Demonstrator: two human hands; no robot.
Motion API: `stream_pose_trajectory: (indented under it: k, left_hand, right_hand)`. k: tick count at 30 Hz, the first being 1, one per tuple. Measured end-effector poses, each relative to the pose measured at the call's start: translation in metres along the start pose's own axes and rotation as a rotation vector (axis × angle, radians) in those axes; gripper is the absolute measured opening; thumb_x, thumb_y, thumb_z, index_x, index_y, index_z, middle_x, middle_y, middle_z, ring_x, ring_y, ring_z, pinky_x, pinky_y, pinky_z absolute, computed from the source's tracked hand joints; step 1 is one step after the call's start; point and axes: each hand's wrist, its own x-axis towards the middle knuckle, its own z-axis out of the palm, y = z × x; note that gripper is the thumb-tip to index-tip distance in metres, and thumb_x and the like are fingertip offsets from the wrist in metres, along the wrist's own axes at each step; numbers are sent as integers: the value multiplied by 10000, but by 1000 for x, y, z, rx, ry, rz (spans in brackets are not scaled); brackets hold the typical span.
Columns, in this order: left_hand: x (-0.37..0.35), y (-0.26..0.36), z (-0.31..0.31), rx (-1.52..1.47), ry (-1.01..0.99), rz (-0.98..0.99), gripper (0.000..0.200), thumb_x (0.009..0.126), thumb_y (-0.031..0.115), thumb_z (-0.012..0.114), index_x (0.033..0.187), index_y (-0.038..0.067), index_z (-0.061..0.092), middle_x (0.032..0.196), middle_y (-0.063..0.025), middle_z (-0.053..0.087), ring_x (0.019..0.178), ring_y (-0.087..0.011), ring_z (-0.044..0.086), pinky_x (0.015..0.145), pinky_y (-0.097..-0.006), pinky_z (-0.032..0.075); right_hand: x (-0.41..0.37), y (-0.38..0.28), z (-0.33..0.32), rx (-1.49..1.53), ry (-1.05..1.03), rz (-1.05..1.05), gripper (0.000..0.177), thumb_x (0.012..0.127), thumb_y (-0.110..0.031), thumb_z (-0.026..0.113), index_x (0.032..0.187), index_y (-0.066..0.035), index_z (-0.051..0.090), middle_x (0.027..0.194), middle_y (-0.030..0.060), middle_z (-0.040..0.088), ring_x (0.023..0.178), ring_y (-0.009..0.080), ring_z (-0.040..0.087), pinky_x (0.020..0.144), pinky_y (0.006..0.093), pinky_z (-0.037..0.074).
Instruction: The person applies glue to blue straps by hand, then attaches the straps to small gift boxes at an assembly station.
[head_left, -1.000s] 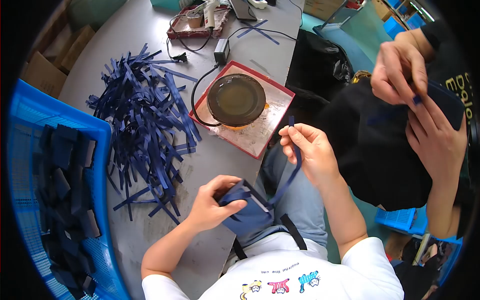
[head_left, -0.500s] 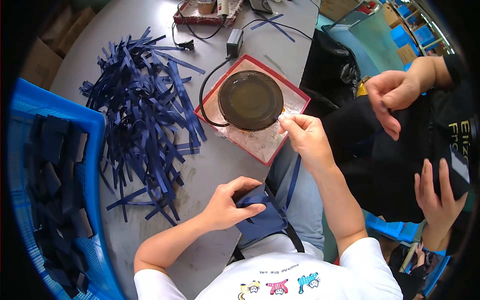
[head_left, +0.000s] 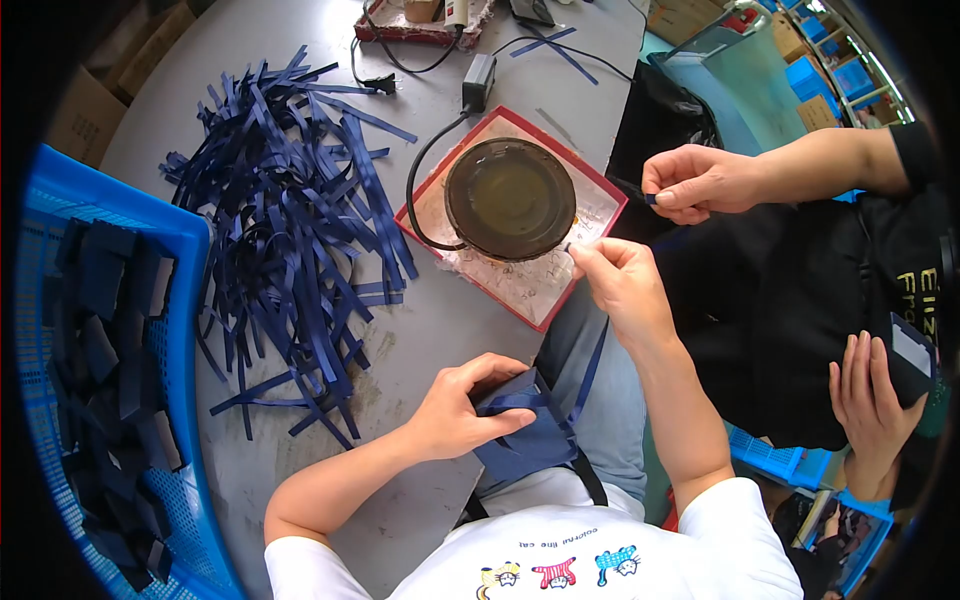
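Hard to read first: the right hand (head_left: 625,285) pinches the end of a dark blue ribbon (head_left: 592,375) at the near right edge of a round dark pot (head_left: 510,200), but the fingers cover most of that end; can't tell if the tip touches the pot. Ribbon's lower part runs down to a dark blue box (head_left: 525,440) above the lap, where the left hand (head_left: 465,405) grips it between thumb and fingers, hiding its left side. Containers: pot has something brownish and glossy inside (contents unclear) and stands in a red-rimmed tray (head_left: 545,322). Blue basket (head_left: 187,350) at left, cut off at the near edge, holds jumbled dark boxes (head_left: 135,370); count not readable. Far tray (head_left: 425,36) is cropped, as is the white tool on it. Loose ribbon pile (head_left: 290,220) lies on the worktop (head_left: 430,330) between basket and pot. At right, a co-worker's one hand (head_left: 690,185) pinches a small dark bit, the other (head_left: 870,400) rests against a dark piece (head_left: 908,355), partly hidden.
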Motion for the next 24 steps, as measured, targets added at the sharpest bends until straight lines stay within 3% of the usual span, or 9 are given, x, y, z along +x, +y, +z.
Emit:
stream_pose_trajectory:
  k: [5,8,11,16,17,20,24]
  left_hand:
    - [-1,5,-1,-16,-13,-32,405,725,125,735,1053,-16,545,900,-70,610,825,-106,576,777,-248,455]
    - [-4,14,-2,-93,-25,-70,407,724,105,728,1067,-7,540,934,-72,614,866,-112,579,805,-254,450]
    - [-8,21,-5,-161,-58,-73,430,714,71,720,1089,-4,523,960,-78,612,904,-123,579,832,-259,443]
    - [-17,33,-4,-74,-77,4,458,670,66,749,1063,-21,532,949,-88,611,894,-137,590,832,-270,449]
    - [-18,37,-3,-11,-77,27,468,652,64,759,1053,-26,535,946,-94,610,889,-144,596,831,-276,454]
    - [-21,43,0,50,-78,76,477,624,57,770,1035,-33,545,941,-105,611,879,-159,608,828,-284,465]
    - [-23,46,0,89,-91,115,484,612,57,775,1030,-37,549,937,-109,612,874,-166,613,824,-284,470]
  right_hand:
    - [-25,-9,-16,103,-73,97,260,854,-175,579,634,-43,540,476,-78,371,398,1,247,391,193,155]
    - [-38,-15,-25,281,-315,201,249,857,-150,565,635,-42,531,516,-57,418,424,4,269,399,186,187]
    - [-53,-29,-26,36,-456,184,242,833,-123,577,617,-19,551,547,-22,495,445,16,336,416,187,237]
    - [-76,-50,-15,-349,-691,-62,237,788,-127,600,600,10,555,511,21,500,474,55,425,450,227,335]
    - [-80,-55,-11,-405,-700,-104,240,764,-128,590,584,24,545,488,74,494,437,105,446,447,256,356]
    - [-84,-54,-10,-471,-721,-155,207,770,-119,606,611,10,577,493,55,509,420,110,429,416,249,309]
    - [-86,-53,-7,-506,-724,-189,212,766,-130,595,618,21,581,500,91,521,407,163,452,417,268,334]
